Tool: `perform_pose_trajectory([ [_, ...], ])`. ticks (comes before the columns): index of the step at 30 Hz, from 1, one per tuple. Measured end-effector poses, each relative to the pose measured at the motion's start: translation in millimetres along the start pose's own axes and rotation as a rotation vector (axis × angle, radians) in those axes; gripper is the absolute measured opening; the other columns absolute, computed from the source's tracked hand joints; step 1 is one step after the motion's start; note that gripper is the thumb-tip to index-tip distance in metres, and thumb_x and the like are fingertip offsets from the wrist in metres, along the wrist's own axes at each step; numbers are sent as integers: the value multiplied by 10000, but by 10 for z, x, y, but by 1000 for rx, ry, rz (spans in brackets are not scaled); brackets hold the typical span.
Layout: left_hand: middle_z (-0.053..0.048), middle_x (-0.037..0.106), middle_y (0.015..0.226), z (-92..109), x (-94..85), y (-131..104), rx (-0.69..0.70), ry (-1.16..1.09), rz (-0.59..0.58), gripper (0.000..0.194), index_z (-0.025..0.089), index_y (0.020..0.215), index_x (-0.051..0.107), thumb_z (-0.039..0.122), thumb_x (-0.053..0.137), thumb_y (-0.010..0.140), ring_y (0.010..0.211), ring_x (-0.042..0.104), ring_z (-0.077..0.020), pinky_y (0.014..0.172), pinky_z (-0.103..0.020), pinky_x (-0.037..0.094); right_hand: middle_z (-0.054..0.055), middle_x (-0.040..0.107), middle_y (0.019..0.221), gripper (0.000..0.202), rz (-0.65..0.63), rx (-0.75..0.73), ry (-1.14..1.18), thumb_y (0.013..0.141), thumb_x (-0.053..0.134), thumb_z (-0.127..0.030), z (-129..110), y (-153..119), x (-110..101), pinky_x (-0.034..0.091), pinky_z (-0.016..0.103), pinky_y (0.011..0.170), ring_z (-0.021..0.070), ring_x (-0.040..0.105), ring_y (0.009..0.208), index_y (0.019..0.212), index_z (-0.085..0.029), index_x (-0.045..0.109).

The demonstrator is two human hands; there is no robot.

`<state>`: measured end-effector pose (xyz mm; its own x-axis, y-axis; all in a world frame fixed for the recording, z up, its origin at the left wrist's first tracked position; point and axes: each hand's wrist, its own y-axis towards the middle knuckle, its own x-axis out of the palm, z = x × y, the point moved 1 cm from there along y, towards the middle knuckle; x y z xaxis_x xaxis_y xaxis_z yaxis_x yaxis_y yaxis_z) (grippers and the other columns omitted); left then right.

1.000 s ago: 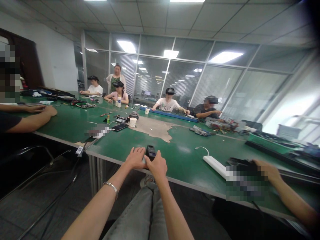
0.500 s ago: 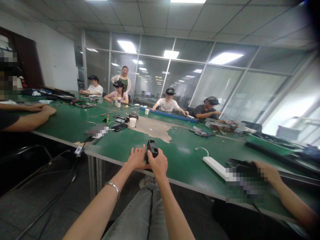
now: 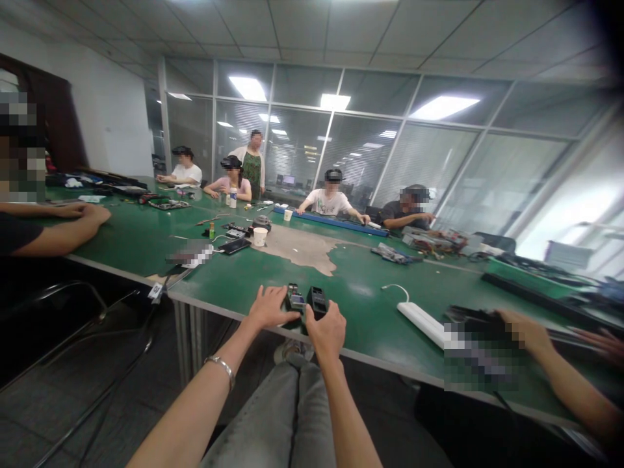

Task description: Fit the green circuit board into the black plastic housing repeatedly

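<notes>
Head view: nearest us are our grey jeans (image 3: 263, 422), under the edge of the green worktop (image 3: 361, 312), and a silver bracelet (image 3: 221, 370) around our left wrist. Our left hand (image 3: 268, 307) lies at the worktop's edge, fingers spread, thumb reaching round the near end of a small open electronic unit (image 3: 295, 298); we cannot tell whether they grip it. That unit lies with its exposed insides upward, its long axis running almost straight away from us. Just to its right, our right hand (image 3: 328, 329) has thumb and fingers closed around the near part of a black plastic cover (image 3: 318, 299). The cover's long axis also runs away from us, its far end angled slightly left and its cut-outs facing up; whether it rests on the worktop we cannot tell.

Right of our hands lies a long white box (image 3: 424, 325) with a white cable, beside a co-worker's hand (image 3: 531, 335). Farther off, we see a black phone (image 3: 234, 246) and a paper cup (image 3: 260, 237) next to a bare tan patch (image 3: 297, 250), then a long blue bar (image 3: 336, 224) before seated co-workers. Behind them stands a glass partition (image 3: 292, 156).
</notes>
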<state>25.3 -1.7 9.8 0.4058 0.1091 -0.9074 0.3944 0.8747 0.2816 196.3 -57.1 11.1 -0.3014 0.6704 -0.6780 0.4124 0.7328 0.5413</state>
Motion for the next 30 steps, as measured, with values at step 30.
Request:
perform_pose_trajectory([
  [30,-52,558,1332,156,-143,-121,51,12,61,548,303,1293,526,627,473,855,1248,449,-286,1119,-523,228,151,697,931,510,-247,70,-2,832,497,-570,-626,178,-153,478,342,775,285,666,918,1111,-159,614],
])
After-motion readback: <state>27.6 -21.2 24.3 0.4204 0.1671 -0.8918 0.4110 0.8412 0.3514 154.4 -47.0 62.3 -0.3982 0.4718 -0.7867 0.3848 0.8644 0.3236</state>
